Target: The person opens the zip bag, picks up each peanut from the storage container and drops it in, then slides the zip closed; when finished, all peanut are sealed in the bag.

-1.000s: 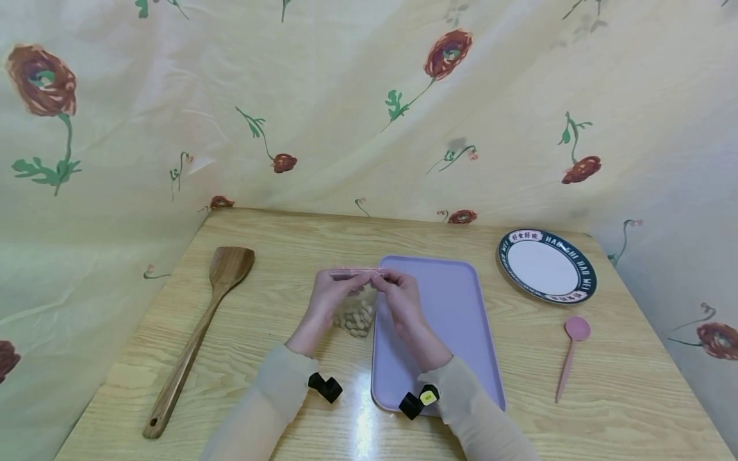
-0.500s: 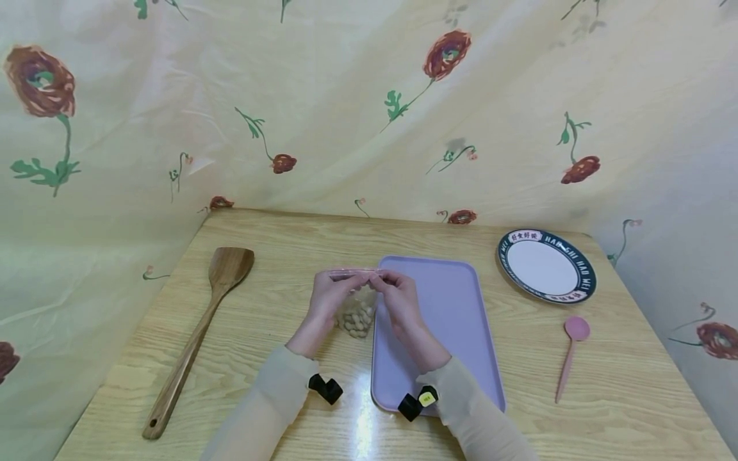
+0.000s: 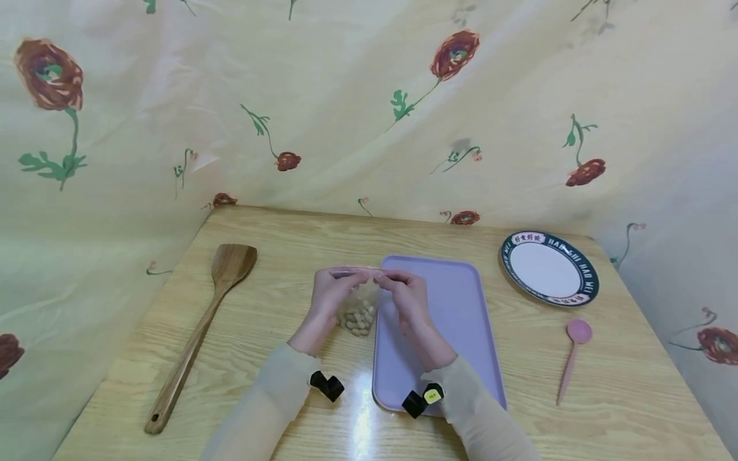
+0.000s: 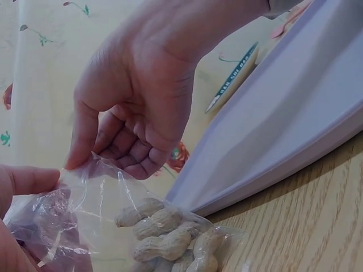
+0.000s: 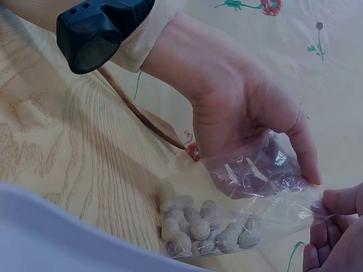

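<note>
A clear plastic bag of peanuts in their shells [image 3: 357, 317] hangs between my two hands, just left of the lilac tray [image 3: 455, 326]. My left hand [image 3: 330, 296] pinches the bag's top edge on its left part, thumb toward me. At the right end of that edge, thumb and forefinger of my right hand [image 3: 410, 299] grip the film. The thumbs nearly meet at the middle. In the left wrist view the peanuts [image 4: 164, 238] lie gathered in the bag's lower end. Crinkled bag film [image 5: 261, 175] covers part of the left fingers in the right wrist view.
A wooden spatula [image 3: 216, 291] lies on the wood-grain table [image 3: 288, 243] at the left. On the right are a white plate with a dark green rim [image 3: 544, 269] and a pink spoon [image 3: 579, 331]. A flowered cloth [image 3: 346, 115] hangs behind the table.
My right hand has shifted slightly right along the bag's edge, its thumb drawing a little away from the left one. The head view has moved slightly. The left hand keeps its hold.
</note>
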The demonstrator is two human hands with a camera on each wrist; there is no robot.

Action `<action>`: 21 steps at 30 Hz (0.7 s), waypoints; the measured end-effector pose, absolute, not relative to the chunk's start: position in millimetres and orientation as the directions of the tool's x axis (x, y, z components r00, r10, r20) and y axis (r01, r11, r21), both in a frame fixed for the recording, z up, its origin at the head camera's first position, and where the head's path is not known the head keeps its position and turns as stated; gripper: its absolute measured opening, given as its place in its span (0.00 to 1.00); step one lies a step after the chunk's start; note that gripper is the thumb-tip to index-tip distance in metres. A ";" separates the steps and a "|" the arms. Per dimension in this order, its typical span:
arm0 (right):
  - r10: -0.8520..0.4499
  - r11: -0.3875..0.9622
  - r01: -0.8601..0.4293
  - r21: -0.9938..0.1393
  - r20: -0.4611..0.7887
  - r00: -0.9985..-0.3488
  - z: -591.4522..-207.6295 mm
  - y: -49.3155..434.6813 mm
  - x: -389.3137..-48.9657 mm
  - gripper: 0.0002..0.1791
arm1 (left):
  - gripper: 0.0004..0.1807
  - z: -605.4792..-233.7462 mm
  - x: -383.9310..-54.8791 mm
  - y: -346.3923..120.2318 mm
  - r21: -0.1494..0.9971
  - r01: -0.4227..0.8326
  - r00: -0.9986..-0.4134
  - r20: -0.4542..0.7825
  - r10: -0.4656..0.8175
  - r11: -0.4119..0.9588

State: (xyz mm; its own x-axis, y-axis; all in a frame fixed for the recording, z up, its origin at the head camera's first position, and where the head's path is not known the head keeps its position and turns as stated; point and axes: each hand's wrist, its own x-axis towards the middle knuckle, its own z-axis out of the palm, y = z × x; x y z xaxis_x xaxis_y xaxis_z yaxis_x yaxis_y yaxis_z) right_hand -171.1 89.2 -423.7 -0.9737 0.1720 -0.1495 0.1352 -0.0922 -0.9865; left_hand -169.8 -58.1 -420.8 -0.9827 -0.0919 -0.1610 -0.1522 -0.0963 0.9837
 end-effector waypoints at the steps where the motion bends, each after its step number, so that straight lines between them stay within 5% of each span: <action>1: 0.172 -0.098 0.135 -0.986 -0.150 -0.974 -423.3 89.4 -171.2 0.07 | 0.09 -420.8 -170.2 -58.5 0.984 -0.153 -0.982 -0.161 -0.094 -0.089; 21: 0.186 -0.121 0.153 -0.981 -0.174 -0.967 -424.5 94.8 -174.8 0.10 | 0.09 -419.5 -174.7 -68.3 0.982 -0.170 -0.974 -0.180 -0.136 -0.079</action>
